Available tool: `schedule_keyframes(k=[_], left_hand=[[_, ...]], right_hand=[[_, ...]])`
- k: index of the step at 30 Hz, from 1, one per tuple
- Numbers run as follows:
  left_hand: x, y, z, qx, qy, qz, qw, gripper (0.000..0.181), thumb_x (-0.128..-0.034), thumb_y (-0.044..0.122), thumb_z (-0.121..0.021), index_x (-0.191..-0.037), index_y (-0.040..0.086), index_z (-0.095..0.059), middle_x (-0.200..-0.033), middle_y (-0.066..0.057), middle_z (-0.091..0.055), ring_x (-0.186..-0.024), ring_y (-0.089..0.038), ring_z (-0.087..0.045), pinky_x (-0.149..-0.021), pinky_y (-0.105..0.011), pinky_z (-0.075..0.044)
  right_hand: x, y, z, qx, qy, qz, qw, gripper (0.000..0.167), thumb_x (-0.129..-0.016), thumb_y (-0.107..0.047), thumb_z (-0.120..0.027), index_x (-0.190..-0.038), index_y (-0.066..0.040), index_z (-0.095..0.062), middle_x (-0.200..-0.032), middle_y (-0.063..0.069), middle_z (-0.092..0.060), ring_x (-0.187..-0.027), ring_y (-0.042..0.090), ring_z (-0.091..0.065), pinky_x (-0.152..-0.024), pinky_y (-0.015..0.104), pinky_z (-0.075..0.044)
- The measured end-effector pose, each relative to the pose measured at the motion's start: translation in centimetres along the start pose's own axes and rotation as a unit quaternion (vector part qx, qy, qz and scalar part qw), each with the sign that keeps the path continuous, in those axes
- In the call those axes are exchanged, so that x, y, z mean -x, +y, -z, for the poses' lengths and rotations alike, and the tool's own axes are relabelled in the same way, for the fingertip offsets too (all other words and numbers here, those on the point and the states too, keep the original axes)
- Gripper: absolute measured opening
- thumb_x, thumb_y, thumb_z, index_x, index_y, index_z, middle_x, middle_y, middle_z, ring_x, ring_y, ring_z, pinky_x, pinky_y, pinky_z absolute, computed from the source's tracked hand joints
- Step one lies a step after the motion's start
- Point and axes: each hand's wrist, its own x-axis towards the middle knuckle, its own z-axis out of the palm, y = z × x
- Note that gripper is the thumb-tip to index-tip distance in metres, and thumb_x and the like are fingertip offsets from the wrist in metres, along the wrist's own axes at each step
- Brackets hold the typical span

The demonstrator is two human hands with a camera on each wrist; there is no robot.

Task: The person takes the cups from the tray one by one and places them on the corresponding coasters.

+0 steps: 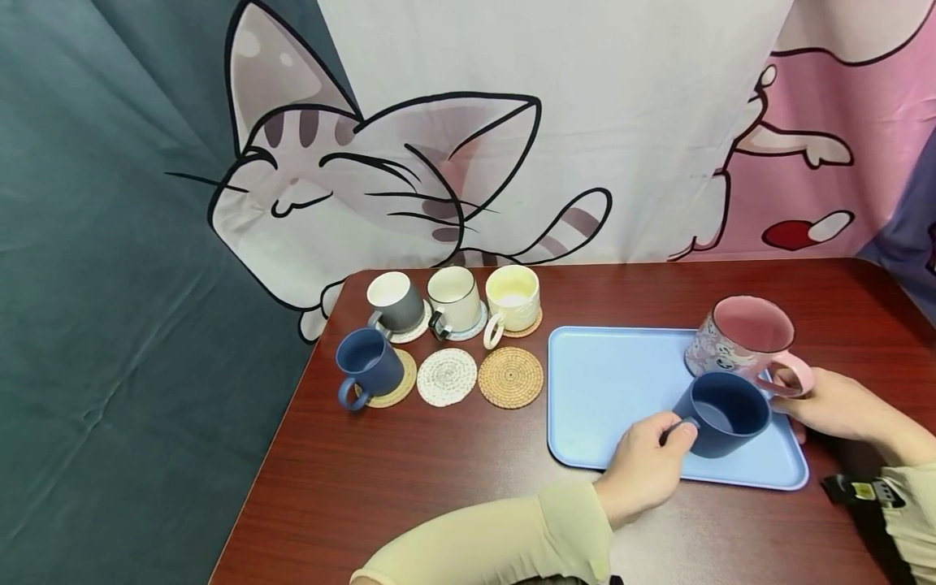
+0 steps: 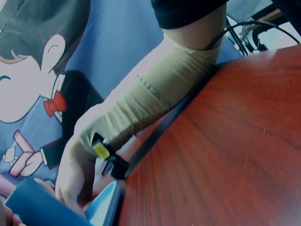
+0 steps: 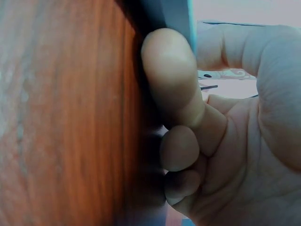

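Observation:
My left hand point(image 1: 647, 465) grips the handle of a navy mug point(image 1: 727, 439), which is over the right part of a light blue tray point(image 1: 610, 390). Whether this mug touches the tray, I cannot tell. Just behind it stands a pink mug point(image 1: 717, 345) with a cartoon print, its handle pointing right. Partly hidden by that handle, my right hand point(image 1: 841, 402) holds the tray's right edge. In the right wrist view its curled fingers point(image 3: 171, 70) lie against the tray's edge, low over the wood. The left wrist view shows the navy mug point(image 2: 42, 207) at the bottom.
Left of the tray, another navy mug point(image 1: 371, 366) sits partly on a tan coaster point(image 1: 398, 388). Grey-white point(image 1: 398, 305), cream point(image 1: 455, 302) and pale yellow mugs point(image 1: 515, 301) stand on coasters behind. A white coaster point(image 1: 448, 377) and a woven coaster point(image 1: 510, 378) lie bare.

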Motion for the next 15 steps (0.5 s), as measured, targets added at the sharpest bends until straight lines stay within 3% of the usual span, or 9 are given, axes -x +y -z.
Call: schedule_keyframes(k=[8, 15], left_hand=[[-0.4, -1.5, 2.4, 0.076, -0.016, -0.02, 0.9968, 0.036, -0.1061, 0.03, -0.056, -0.076, 0.01, -0.05, -0.064, 0.01, -0.036, -0.057, 0.0, -0.035, -0.055, -0.018, -0.029], [0.1, -2.7, 5.7, 0.135, -0.035, -0.041, 0.9893, 0.034, -0.1069, 0.025, -0.054, -0.08, 0.003, -0.05, -0.064, 0.007, -0.037, -0.053, -0.002, -0.033, -0.053, -0.018, -0.027]], right_hand=[[-0.2, -0.1, 0.1, -0.022, -0.02, -0.002, 0.9996, 0.026, -0.095, -0.017, -0.07, -0.115, -0.007, -0.056, -0.059, -0.001, -0.058, -0.053, 0.013, -0.055, -0.056, 0.027, -0.04], [-0.1, 0.1, 0.0, -0.009, -0.013, 0.005, 0.9999, 0.028, -0.094, -0.017, -0.071, -0.112, -0.004, -0.055, -0.059, -0.003, -0.058, -0.052, 0.01, -0.054, -0.056, 0.027, -0.04]])
